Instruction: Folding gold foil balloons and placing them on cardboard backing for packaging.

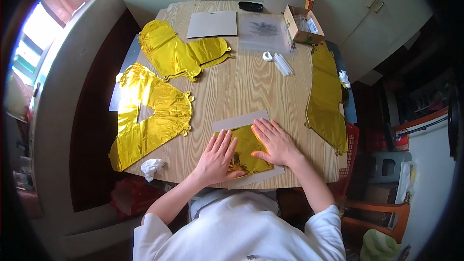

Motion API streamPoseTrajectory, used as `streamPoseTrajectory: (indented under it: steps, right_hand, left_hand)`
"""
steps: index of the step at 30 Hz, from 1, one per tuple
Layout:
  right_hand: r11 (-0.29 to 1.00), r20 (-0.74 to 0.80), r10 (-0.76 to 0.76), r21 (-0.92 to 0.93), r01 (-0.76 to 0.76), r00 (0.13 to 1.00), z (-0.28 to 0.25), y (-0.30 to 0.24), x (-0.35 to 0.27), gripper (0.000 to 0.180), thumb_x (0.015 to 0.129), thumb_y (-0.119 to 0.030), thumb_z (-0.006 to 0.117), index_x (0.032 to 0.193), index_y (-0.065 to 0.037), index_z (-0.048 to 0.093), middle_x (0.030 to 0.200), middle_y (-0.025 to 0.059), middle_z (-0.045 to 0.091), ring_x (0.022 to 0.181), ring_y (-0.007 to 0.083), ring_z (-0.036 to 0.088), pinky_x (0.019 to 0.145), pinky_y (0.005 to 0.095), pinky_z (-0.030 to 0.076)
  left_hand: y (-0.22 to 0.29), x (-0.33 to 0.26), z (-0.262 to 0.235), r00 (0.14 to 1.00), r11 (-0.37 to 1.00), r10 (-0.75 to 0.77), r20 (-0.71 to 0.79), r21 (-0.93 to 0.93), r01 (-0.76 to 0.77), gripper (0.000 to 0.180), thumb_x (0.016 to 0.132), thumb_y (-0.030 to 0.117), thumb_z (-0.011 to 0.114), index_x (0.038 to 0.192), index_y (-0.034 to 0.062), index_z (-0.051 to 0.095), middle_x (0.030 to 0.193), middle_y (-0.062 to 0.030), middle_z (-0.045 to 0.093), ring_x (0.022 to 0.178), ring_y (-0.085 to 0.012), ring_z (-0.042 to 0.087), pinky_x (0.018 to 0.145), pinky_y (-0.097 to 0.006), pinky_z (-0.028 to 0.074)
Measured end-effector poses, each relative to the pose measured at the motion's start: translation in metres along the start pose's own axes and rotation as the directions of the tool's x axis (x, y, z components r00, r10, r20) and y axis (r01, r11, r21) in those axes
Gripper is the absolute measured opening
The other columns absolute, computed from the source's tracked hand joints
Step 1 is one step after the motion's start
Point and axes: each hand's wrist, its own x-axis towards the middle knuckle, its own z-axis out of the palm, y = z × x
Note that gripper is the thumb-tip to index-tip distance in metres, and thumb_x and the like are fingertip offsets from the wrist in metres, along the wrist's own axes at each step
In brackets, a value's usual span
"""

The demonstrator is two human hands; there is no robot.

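A folded gold foil balloon (249,152) lies flat on a grey card (263,178) near the table's front edge. My left hand (220,158) presses on the foil's left side, palm down with fingers stretched out. Over its right edge rests my right hand (275,142), also flat, the thumb reaching onto the foil. Neither hand grips anything. The card shows beyond the foil at the top and along the bottom.
Flat gold foil balloons lie at left (154,101), far left (179,50) and right (326,96). Farther back are a grey card (212,24), clear plastic bags (263,34), white tubes (283,64), a tape roll (267,56) and a cardboard box (304,24). Crumpled tissue (152,168) sits front left.
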Motion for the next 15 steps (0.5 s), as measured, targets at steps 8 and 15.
streamPoseTrajectory:
  steps: [8, 15]
  right_hand:
    - [1.000, 0.076, -0.011, 0.014, 0.010, 0.997, -0.012, 0.001, 0.001, 0.112, 0.070, -0.074, 0.062, 0.150, -0.002, 0.028, 0.156, 0.0137, 0.030, 0.145, 0.0293, 0.025, 0.120, 0.0459, 0.016]
    - [1.000, 0.253, -0.021, -0.008, 0.023, 0.967, -0.027, 0.006, 0.004, 0.137, 0.048, -0.071, 0.077, 0.153, -0.005, 0.020, 0.159, 0.0111, 0.021, 0.148, 0.0301, 0.018, 0.121, 0.0478, 0.013]
  left_hand:
    - [-0.001, 0.000, -0.002, 1.000, 0.999, -0.009, 0.022, 0.039, 0.008, 0.110, 0.075, 0.077, 0.055, 0.146, -0.0031, 0.034, 0.152, -0.0289, 0.027, 0.144, -0.0467, 0.019, 0.117, -0.055, 0.013]
    - [-0.002, -0.002, -0.005, 0.999, 1.000, -0.006, 0.034, 0.025, 0.005, 0.120, 0.066, 0.082, 0.060, 0.147, -0.0024, 0.033, 0.151, -0.0313, 0.027, 0.143, -0.0477, 0.020, 0.117, -0.055, 0.015]
